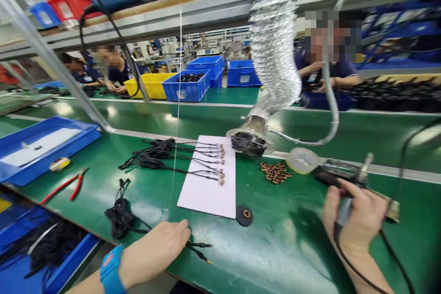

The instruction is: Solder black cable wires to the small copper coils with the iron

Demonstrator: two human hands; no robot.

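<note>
My left hand (pixel 167 242), a blue band on its wrist, is closed on a black cable (pixel 143 228) near the table's front edge. Two split cable ends (pixel 201 252) stick out past its fingers, and the coiled part (pixel 120 216) lies to its left. At the right, my right hand (pixel 360 220) grips a soldering iron (pixel 344 211) by its grey handle, with the cord hanging below. The tip is hard to make out beside the iron stand (pixel 365 167). Ahead, a white board (pixel 210 197) carries several cable ends with small metal connectors (pixel 222 174).
A black disc (pixel 244 223) holds a ring of small parts; copper-coloured pieces (pixel 275 172) lie beyond. A tape roll (pixel 303 161) and fume duct (pixel 253 135) are behind. Red-handled pliers (pixel 77 186) and a blue tray (pixel 82 131) are left. Co-workers sit across the bench.
</note>
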